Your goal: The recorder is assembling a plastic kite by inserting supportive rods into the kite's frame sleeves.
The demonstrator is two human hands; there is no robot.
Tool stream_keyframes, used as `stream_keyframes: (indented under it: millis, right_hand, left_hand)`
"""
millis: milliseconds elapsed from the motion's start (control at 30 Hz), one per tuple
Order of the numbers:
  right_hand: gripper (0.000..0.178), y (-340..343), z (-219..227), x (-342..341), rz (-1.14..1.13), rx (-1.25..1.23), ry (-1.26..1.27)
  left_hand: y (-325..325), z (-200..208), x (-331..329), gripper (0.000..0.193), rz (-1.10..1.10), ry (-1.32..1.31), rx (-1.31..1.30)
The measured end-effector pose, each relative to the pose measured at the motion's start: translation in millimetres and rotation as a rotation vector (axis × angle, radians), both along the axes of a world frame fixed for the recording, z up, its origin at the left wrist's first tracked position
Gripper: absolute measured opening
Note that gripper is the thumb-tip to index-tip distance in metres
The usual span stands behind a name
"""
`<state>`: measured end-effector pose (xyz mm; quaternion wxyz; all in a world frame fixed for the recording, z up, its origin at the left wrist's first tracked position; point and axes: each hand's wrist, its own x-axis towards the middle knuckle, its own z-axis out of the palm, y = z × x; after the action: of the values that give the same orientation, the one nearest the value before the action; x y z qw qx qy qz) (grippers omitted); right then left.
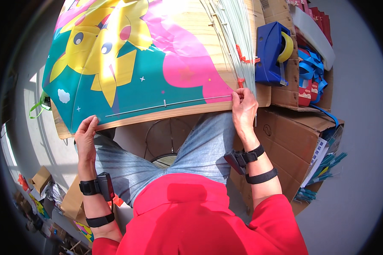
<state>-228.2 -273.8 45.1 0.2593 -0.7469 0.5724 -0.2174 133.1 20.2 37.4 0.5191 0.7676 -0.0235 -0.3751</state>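
A printed sheet (127, 100) with a large yellow cartoon figure on teal and pink lies across the wooden table. My left hand (87, 129) is closed, pinching the sheet's near edge by its left corner. Along that near edge lies a thin pale rod (134, 111) with a small clear clip (165, 103) around its middle. The rod's left end stops a little short of my left fingers. My right hand (244, 106) closes thumb and finger on the rod's right end, at the sheet's right corner. Whether it also grips the sheet there is hidden.
A bundle of thin pale rods (230, 29) with red ties lies on the wooden table (259, 95) at the right. Beyond it stands a blue tape dispenser (268, 53) with yellow tape. Cardboard boxes (281, 144) stand at the right, one holding blue ribbons (312, 68).
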Motion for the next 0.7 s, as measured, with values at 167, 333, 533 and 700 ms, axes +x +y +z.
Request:
stream_keyframes:
  millis: [167, 333, 533, 700]
  right_hand:
    - [0.010, 2.0, -1.0, 1.0, 0.012, -0.022, 0.028]
    - [0.010, 4.3, -2.2, 2.3, 0.008, -0.049, 0.043]
    - [0.008, 7.9, -4.9, 2.8, 0.024, -0.115, 0.065]
    - [0.009, 10.1, -4.0, 3.8, 0.025, -0.148, 0.071]
  left_hand:
    - [0.7, -1.0, 0.6, 0.023, -0.001, 0.000, 0.006]
    - [-0.3, 0.2, 0.6, 0.023, -0.007, -0.006, 0.009]
    - [-0.5, -1.5, 0.3, 0.023, -0.002, -0.009, 0.001]
    - [-1.5, 2.6, -0.6, 0.022, -0.011, -0.027, 0.032]
